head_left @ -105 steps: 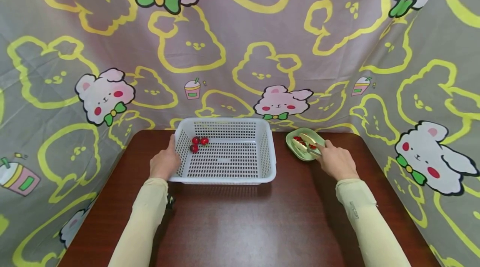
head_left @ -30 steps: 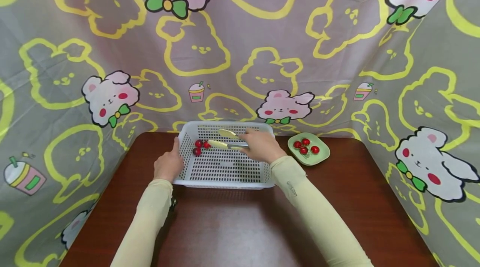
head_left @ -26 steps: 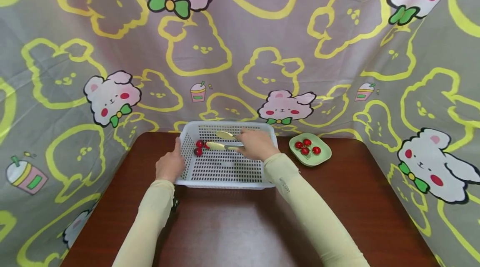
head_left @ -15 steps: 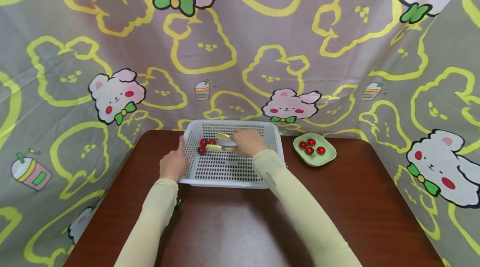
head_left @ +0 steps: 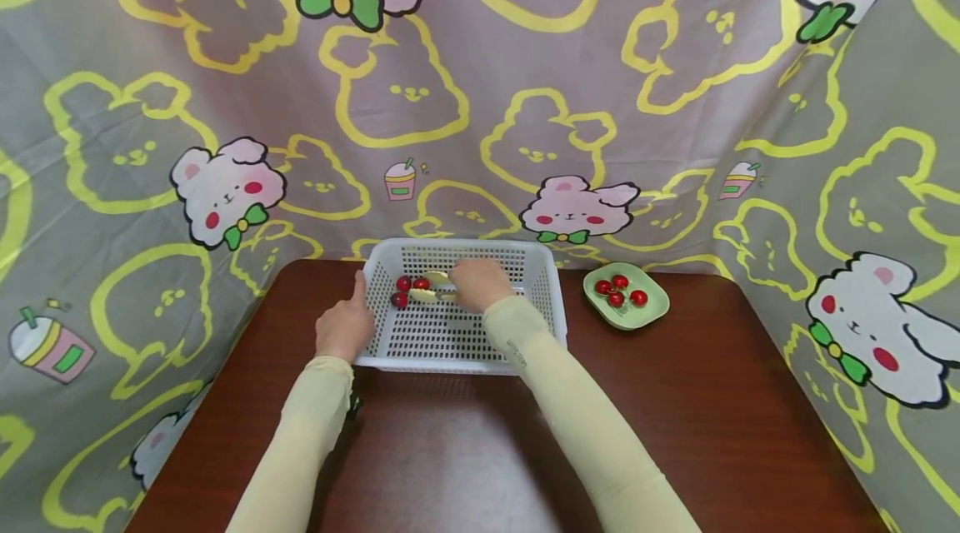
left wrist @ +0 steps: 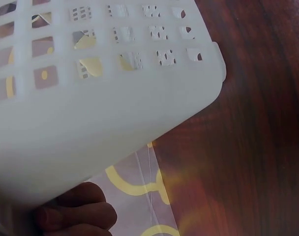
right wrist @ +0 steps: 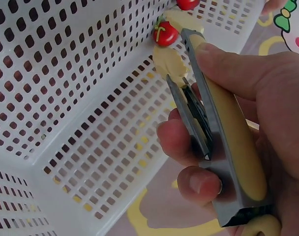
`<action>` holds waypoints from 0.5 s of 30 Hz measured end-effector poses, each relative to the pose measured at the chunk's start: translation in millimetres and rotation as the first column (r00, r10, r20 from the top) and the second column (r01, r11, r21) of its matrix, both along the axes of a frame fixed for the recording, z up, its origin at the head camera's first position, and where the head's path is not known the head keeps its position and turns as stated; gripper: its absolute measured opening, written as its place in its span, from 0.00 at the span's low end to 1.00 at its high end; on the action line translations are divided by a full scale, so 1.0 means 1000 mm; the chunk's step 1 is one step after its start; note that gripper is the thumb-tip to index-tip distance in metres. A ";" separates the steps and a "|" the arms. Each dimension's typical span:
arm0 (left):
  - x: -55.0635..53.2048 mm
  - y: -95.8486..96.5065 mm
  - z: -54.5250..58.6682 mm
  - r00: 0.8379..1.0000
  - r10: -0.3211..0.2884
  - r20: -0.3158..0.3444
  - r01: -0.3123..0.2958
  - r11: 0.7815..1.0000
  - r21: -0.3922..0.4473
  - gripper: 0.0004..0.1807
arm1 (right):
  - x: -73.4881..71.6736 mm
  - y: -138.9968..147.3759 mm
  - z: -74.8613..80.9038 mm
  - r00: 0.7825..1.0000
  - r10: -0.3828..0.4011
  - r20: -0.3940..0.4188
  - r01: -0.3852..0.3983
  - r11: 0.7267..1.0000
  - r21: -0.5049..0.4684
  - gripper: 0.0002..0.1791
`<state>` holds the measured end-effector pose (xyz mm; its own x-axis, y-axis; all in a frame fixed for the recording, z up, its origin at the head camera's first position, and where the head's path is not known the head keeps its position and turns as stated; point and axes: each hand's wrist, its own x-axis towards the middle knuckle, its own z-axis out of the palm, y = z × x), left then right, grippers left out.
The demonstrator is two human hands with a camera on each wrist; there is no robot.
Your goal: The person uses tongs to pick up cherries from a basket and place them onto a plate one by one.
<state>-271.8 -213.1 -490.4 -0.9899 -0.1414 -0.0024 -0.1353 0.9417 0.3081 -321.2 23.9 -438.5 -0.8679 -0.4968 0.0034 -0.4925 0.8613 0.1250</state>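
My left hand grips the left side of a white perforated plastic basket; in the left wrist view its fingers curl beneath the rim. With my right hand I hold metal tongs that have cream-yellow grips and tips, reaching down inside the basket. One cherry tomato with a green stem lies between the parted tips in the right wrist view. Beside it, other cherry tomatoes sit at the basket's left end. Whether the tips touch the tomato I cannot tell.
A light green plate holding several cherry tomatoes stands right of the basket. Both rest on a dark red-brown wooden table. Patterned cloth walls in the back and sides.
My right hand has moved the tongs from the green plate leftward into the basket, and their tips have come up to the tomatoes there. My left hand keeps its place on the basket.
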 end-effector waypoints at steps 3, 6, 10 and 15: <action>0.001 -0.001 0.000 1.000 -0.001 -0.001 0.001 1.000 0.002 0.43 | 0.000 -0.002 -0.003 1.000 0.004 -0.009 -0.004 1.000 0.011 0.11; 0.001 -0.002 0.000 1.000 0.001 0.000 -0.001 1.000 -0.006 0.42 | 0.001 -0.005 -0.007 1.000 0.012 -0.013 -0.012 1.000 0.028 0.12; 0.001 -0.001 0.000 1.000 0.007 0.008 -0.007 1.000 -0.022 0.42 | 0.004 -0.007 -0.010 0.999 0.022 -0.037 -0.020 0.998 0.061 0.11; 0.001 0.000 0.002 1.000 0.003 0.014 -0.002 1.000 -0.028 0.43 | 0.006 -0.008 -0.010 0.999 -0.004 -0.041 0.007 0.996 0.084 0.10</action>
<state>-270.4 -213.2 -488.8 -0.9895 -0.1441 -0.0127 -0.1419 0.9497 0.2791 -315.5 15.8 -448.9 -0.8705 -0.4922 -0.0028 -0.4810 0.8495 0.2167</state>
